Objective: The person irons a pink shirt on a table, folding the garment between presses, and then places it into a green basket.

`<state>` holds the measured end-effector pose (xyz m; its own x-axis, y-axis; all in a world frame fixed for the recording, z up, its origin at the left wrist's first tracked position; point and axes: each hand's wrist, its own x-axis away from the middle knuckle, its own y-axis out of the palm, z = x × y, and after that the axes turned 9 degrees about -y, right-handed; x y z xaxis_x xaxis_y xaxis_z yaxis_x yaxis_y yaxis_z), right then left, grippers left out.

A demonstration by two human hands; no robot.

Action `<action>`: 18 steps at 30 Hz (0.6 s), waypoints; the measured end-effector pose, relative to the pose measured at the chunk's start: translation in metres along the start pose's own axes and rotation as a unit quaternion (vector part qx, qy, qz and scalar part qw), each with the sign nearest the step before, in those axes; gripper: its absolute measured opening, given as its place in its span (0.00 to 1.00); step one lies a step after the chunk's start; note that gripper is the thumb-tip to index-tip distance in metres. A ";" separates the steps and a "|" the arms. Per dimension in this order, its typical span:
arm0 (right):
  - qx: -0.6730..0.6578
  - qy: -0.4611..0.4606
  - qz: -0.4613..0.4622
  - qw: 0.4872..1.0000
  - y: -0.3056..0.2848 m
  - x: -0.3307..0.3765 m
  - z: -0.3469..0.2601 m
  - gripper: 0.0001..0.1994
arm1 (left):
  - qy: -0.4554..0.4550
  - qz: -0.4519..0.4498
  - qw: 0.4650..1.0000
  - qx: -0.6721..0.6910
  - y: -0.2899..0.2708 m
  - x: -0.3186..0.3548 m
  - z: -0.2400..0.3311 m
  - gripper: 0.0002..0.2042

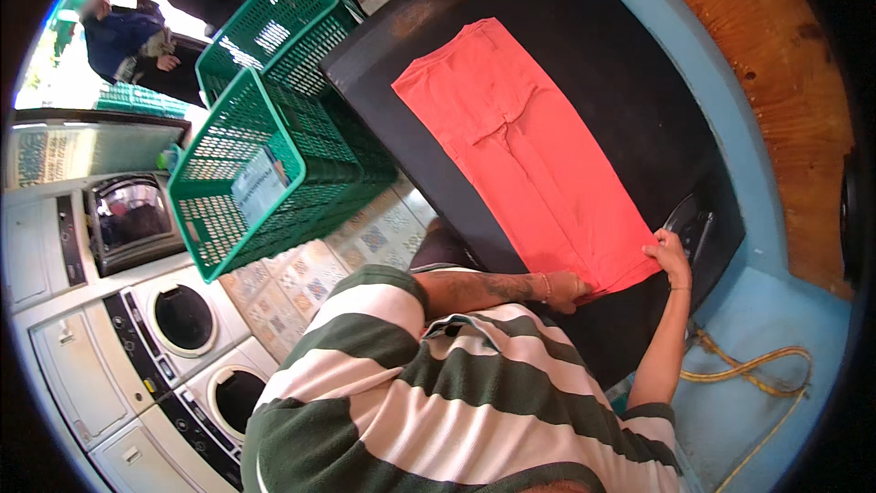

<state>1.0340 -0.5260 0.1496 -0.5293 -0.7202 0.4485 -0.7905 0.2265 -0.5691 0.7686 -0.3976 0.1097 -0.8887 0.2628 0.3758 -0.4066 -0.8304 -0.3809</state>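
A pair of coral-red trousers (pixel 538 155) lies stretched lengthwise over a black-covered table (pixel 630 64), waistband at the far end and leg ends close to me. Some creases show around the crotch. At the near left corner of the leg ends, my left hand (pixel 568 291) is closed on the cloth. My right hand (pixel 670 260) pinches the near right corner between thumb and fingers. Just beyond my right hand rests a dark, glossy object that looks like a clothes iron (pixel 695 219), partly hidden by the hand.
Green plastic crates (pixel 274 196) stand left of the table, one with papers inside. Front-loading machines (pixel 182 318) line the lower left. A yellowish cord (pixel 776 388) lies on the blue surface (pixel 744 456) at right. Two people (pixel 137 41) are at the far left.
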 end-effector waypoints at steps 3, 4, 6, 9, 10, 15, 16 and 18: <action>-0.129 -0.046 0.037 0.990 -0.008 0.015 -0.073 0.08 | 0.027 0.033 0.982 0.184 -0.056 0.036 -0.001 0.15; -0.172 -0.082 0.032 0.981 -0.011 0.004 -0.102 0.09 | 0.032 0.083 0.978 0.190 -0.080 0.055 -0.008 0.14; -0.109 -0.102 -0.050 0.987 -0.014 -0.027 -0.159 0.14 | 0.066 0.192 0.950 0.237 -0.125 0.106 -0.032 0.18; -0.176 -0.170 -0.074 0.967 0.018 -0.096 -0.236 0.16 | 0.005 0.328 0.904 0.275 -0.178 0.177 -0.075 0.21; -0.220 -0.150 -0.093 0.959 0.032 -0.124 -0.259 0.18 | -0.004 0.355 0.889 0.288 -0.195 0.196 -0.094 0.21; -0.195 -0.073 -0.099 0.973 0.127 -0.270 -0.337 0.27 | -0.195 0.514 0.799 0.243 -0.274 0.216 -0.203 0.20; -0.209 -0.065 -0.080 0.973 0.147 -0.294 -0.340 0.29 | -0.248 0.532 0.775 0.236 -0.284 0.213 -0.220 0.19; -0.101 -0.031 -0.107 0.989 0.173 -0.333 -0.339 0.29 | -0.286 0.535 0.770 0.198 -0.291 0.210 -0.243 0.20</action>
<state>0.9686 -0.0248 0.1350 -0.3287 -0.8027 0.4976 -0.9309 0.1864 -0.3143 0.6484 0.0186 0.0937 -0.3862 -0.8408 0.3794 0.6903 -0.5363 -0.4857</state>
